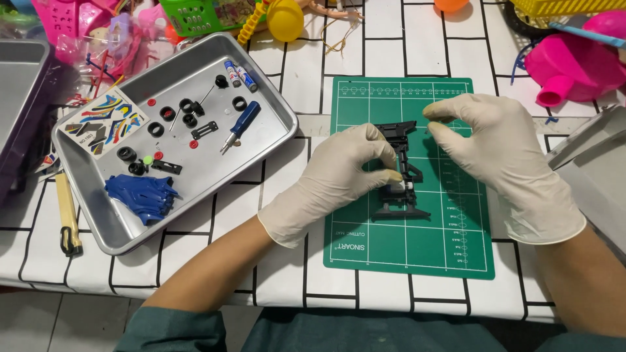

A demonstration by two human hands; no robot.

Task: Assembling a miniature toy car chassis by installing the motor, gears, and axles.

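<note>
**Gloved hands pinch a black toy chassis on the green mat**

Left hand (339, 179), in a pale glove, is curled almost closed, its thumb and forefinger pinched on the middle of the black plastic chassis (401, 173), close to a small white part set in the frame. Right hand (499, 153), gloved the same way, sits just across the chassis; its thumb and forefinger are narrowed to a fine pinch by the upper end of the frame, though whether something tiny sits between the fingertips cannot be told. Under both hands lies a green cutting mat (430, 251), and the chassis rests on it between the two palms. Well off beyond the left hand's outer side stands a metal tray (274, 104) holding a blue-handled screwdriver (240, 126), small black tyres (189, 112), a blue car body shell (141, 195), two small batteries (240, 75) and a sticker sheet (104, 124). Beyond the right hand, a pink plastic toy (574, 65) lies on the tiled cloth.
</note>
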